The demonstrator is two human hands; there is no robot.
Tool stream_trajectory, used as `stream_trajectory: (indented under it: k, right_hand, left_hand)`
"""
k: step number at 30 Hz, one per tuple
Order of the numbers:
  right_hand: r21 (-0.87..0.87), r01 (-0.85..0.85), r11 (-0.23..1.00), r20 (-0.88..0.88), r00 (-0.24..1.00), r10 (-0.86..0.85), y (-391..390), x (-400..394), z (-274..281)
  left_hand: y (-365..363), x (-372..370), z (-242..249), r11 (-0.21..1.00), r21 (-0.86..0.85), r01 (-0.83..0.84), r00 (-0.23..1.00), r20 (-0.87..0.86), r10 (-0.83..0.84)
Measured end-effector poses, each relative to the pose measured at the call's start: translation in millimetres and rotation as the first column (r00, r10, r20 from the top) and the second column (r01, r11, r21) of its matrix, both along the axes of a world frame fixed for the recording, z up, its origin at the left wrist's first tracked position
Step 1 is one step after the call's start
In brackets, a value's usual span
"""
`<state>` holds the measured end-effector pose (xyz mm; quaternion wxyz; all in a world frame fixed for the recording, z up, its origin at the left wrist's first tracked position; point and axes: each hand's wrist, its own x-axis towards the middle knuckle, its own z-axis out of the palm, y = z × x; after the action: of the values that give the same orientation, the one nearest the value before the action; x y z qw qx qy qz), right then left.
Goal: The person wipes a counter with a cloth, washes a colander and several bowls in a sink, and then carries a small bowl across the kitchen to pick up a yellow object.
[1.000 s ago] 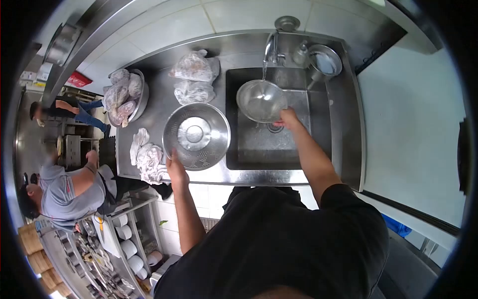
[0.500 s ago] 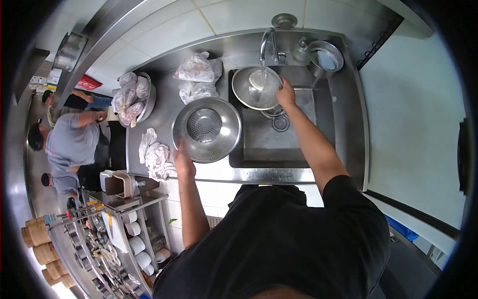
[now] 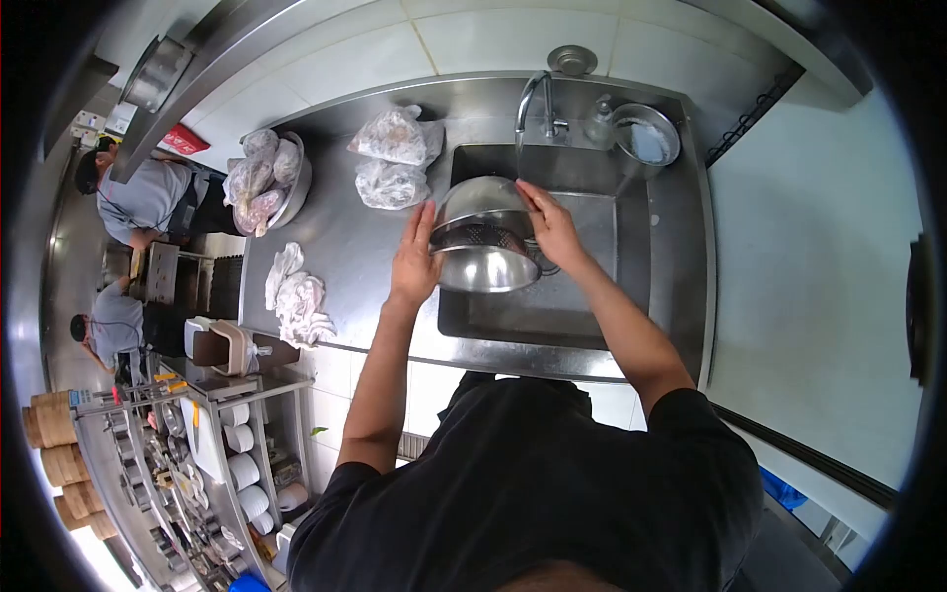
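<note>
Over the left part of the sink [image 3: 582,296], my right hand [image 3: 554,225] grips the rim of a steel bowl [image 3: 483,192], tipped so that its outside faces up. Just below and against it is a perforated steel colander [image 3: 490,271], tilted, with some holes showing in the gap between the two. My left hand [image 3: 416,259] holds the colander at its left side, fingers stretched along the rim. What lies inside is mostly hidden. Behind the bowl stands the curved tap [image 3: 533,99].
Bagged food [image 3: 393,138] lies on the steel counter, left of the sink. A bowl [image 3: 294,202] of more bags and a crumpled white cloth [image 3: 301,306] are farther left. A soap bottle [image 3: 599,120] and small bowl [image 3: 663,118] stand behind right. Two people work at far left.
The colander has moved right from the counter to over the sink and tilted. The bowl has come from under the tap toward me and turned over against the colander.
</note>
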<state>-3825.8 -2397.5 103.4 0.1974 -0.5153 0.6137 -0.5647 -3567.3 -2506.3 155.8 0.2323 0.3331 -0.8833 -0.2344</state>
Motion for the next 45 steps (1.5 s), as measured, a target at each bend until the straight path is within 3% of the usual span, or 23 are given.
stream_trajectory:
  k: [3, 6, 8, 11, 12, 17, 19, 21, 25, 27, 29, 31, 32, 33, 34, 35, 36, 37, 38, 39, 40, 41, 45]
  right_hand:
    - [0.099, -0.299, 0.949, 0.237, 0.933, 0.27, 8, -17, -7]
    - [0.201, -0.689, 0.696, 0.664, 0.618, 0.42, 15, -57, -7]
    - [0.315, -0.581, 0.75, 0.503, 0.772, 0.387, 1, -82, -16]
    - [0.475, -0.179, 0.861, 0.44, 0.896, -0.056, -63, -136, -77]
    - [0.482, -0.065, 0.874, 0.451, 0.873, -0.184, -88, -153, -92]
    - [0.423, -0.09, 0.901, 0.7, 0.665, -0.262, -153, -186, -106]
    - [0.548, -0.109, 0.83, 0.646, 0.685, -0.337, -172, -212, -131]
    - [0.555, -0.102, 0.826, 0.731, 0.534, -0.425, -187, -241, -157]
    - [0.518, 0.021, 0.855, 0.727, 0.516, -0.453, -179, -231, -155]
    - [0.517, 0.253, 0.818, 0.637, 0.526, -0.564, -158, -186, -146]
    - [0.465, 0.36, 0.809, 0.626, 0.512, -0.588, -126, -121, -146]
    - [0.361, 0.317, 0.877, 0.593, 0.648, -0.478, -99, -80, -225]
    - [0.352, 0.284, 0.892, 0.523, 0.731, -0.439, -90, -26, -214]
    - [0.349, 0.255, 0.902, 0.447, 0.801, -0.399, -71, 55, -198]
    - [0.352, 0.154, 0.923, 0.458, 0.832, -0.313, -69, 117, -179]
    - [0.288, 0.144, 0.947, 0.305, 0.923, -0.234, -79, 170, -178]
    - [0.24, 0.126, 0.962, 0.132, 0.978, -0.161, -86, 222, -179]
    - [0.181, -0.013, 0.983, -0.037, 0.999, 0.02, -91, 288, -119]
    - [0.221, -0.119, 0.968, -0.279, 0.943, 0.18, -110, 328, -114]
    - [0.346, -0.278, 0.896, -0.131, 0.931, 0.34, -129, 375, -81]
    - [0.253, -0.338, 0.907, -0.39, 0.822, 0.415, -154, 412, -71]
    - [0.33, -0.43, 0.841, -0.436, 0.721, 0.539, -183, 449, -48]
    - [0.532, -0.473, 0.703, -0.7, 0.222, 0.679, -306, 550, -31]
  left_hand:
    - [-11, -10, -3, 0.992, 0.129, -0.005, 0.997, -0.078, 0.015]
    - [-17, -2, 0, 0.953, 0.277, -0.126, 0.992, 0.022, 0.125]
    - [-7, 5, -3, 0.983, 0.138, -0.124, 0.992, 0.024, 0.122]
    - [2, 14, -17, 0.988, -0.108, -0.11, 0.993, 0.032, 0.114]
    - [8, 17, -21, 0.966, -0.231, -0.115, 0.983, 0.111, 0.143]
    - [30, 34, 27, 0.923, -0.367, 0.113, 0.98, 0.192, -0.044]
    - [35, 53, 31, 0.934, -0.357, 0.033, 0.989, 0.149, 0.022]
    - [38, 79, 33, 0.938, -0.339, -0.076, 0.991, 0.076, 0.108]
    - [49, 170, 40, 0.863, -0.291, -0.412, 0.905, -0.022, 0.424]
    - [54, 244, 21, 0.72, -0.281, -0.635, 0.753, -0.018, 0.657]
    - [69, 312, 31, 0.562, -0.146, -0.814, 0.579, -0.265, 0.771]
    - [82, 393, 19, 0.322, -0.031, -0.946, 0.312, -0.346, 0.885]
    - [88, 428, 11, 0.2, 0.041, -0.979, 0.161, -0.444, 0.881]
    - [100, 474, -4, 0.021, 0.144, -0.989, -0.029, -0.336, 0.941]
    - [116, 533, -41, -0.036, 0.183, -0.982, -0.089, -0.293, 0.952]
    - [122, 567, -55, -0.105, 0.422, -0.901, -0.258, -0.326, 0.909]
    - [133, 608, -86, -0.24, 0.452, -0.859, -0.394, -0.286, 0.874]
    - [137, 620, -84, -0.301, 0.553, -0.777, -0.5, -0.251, 0.829]
    - [152, 676, -139, -0.205, 0.676, -0.708, -0.5, -0.273, 0.822]
    - [145, 665, -113, -0.201, 0.795, -0.572, -0.563, -0.202, 0.801]
    - [139, 665, -109, -0.181, 0.829, -0.53, -0.567, -0.187, 0.802]
    - [131, 671, -110, -0.158, 0.858, -0.489, -0.573, -0.179, 0.8]
    - [59, 670, -103, 0.015, 0.916, -0.401, -0.377, -0.18, 0.909]
